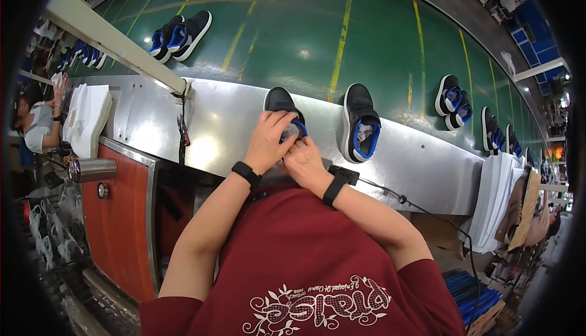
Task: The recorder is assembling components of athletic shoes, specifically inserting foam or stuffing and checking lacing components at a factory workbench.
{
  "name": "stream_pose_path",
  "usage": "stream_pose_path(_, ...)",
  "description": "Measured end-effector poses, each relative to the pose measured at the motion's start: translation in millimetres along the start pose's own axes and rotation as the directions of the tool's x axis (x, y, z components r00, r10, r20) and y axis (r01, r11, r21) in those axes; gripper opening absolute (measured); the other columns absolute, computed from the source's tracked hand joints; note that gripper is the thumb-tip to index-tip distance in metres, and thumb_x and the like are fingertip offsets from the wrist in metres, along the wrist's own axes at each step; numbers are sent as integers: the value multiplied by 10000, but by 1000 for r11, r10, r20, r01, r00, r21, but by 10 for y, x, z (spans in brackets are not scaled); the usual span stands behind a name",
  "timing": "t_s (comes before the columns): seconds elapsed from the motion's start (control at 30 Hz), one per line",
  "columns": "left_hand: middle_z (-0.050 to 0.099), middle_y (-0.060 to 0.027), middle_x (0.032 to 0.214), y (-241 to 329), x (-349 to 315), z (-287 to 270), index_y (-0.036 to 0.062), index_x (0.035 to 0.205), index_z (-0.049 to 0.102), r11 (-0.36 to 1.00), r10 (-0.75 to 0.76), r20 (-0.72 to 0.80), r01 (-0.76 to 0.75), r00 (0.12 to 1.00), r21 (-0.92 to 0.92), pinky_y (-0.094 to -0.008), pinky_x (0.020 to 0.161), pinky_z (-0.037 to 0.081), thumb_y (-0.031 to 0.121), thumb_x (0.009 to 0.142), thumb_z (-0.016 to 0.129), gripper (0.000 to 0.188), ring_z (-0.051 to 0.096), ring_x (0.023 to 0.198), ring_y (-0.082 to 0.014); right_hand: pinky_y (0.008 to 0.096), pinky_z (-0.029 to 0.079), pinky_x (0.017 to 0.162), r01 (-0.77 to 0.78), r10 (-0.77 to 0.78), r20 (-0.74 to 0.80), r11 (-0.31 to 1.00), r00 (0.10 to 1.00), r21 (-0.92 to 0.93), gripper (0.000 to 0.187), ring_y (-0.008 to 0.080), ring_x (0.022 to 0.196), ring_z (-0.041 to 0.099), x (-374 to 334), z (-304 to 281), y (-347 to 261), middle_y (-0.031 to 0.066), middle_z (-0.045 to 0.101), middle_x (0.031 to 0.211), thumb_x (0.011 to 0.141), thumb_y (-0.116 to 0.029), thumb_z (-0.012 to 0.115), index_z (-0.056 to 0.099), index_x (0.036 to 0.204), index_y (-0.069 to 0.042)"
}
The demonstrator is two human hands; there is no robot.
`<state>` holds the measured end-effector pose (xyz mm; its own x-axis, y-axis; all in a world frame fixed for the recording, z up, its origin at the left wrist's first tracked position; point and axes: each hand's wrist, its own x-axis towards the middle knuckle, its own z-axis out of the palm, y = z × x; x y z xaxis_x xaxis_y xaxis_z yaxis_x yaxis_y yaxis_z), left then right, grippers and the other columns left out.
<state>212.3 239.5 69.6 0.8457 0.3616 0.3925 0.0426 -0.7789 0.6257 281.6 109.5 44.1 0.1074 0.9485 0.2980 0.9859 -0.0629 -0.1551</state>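
Has loose black, blue-lined shoe (pixel 360 118) at three o'clock, green, yellow-striped belt (pixel 305 49) at twelve. Grips paper-stuffed black shoe (pixel 280 99) over silver metal worktop (pixel 421 171) with curled left hand (pixel 267 140); rests right hand (pixel 304 160) at heel, cannot tell its grip. Points toe, long axis toward eleven.

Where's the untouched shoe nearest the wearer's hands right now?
In the head view, the untouched shoe sits just right of the right hand, on the metal ledge, its toe pointing toward the green belt.
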Motion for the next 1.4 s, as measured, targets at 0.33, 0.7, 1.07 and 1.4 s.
stream_pose_path(0.33,582,-73,795,-72,-39,21,69,866,622,933,125,244,-197,962,300,-349,643,490,91,724,635,145,595,783,-248,343,389,727,-14,14,152,1000,988,-2,70,218,699,583,99,105,-14,67,608,661,656,-161,648,657,616,-105)
stream_pose_path(0.7,637,-94,898,-97,22,-108,21,1005,624,938,296,295,-334,908,88,-352,717,509,91,760,604,256,602,809,-258,373,395,765,-67,60,58,989,996,133,143,261,748,611,46,185,39,93,641,743,675,-181,694,650,729,-56)
stream_pose_path(1.07,641,-117,709,-126,-49,-354,-25,886,662,793,-544,132,560,828,-240,-304,612,474,416,970,473,487,614,629,-198,413,424,765,-294,186,340,907,922,301,341,326,725,626,37,-137,-58,167,644,707,751,-336,712,639,683,-9)
stream_pose_path(1.4,580,-4,647,-164,356,-268,31,799,644,616,-423,514,653,746,-440,-209,514,405,361,944,555,371,526,553,-69,398,442,730,-326,230,383,923,895,207,345,316,675,630,167,-62,-133,128,639,647,709,-382,726,642,628,-57)
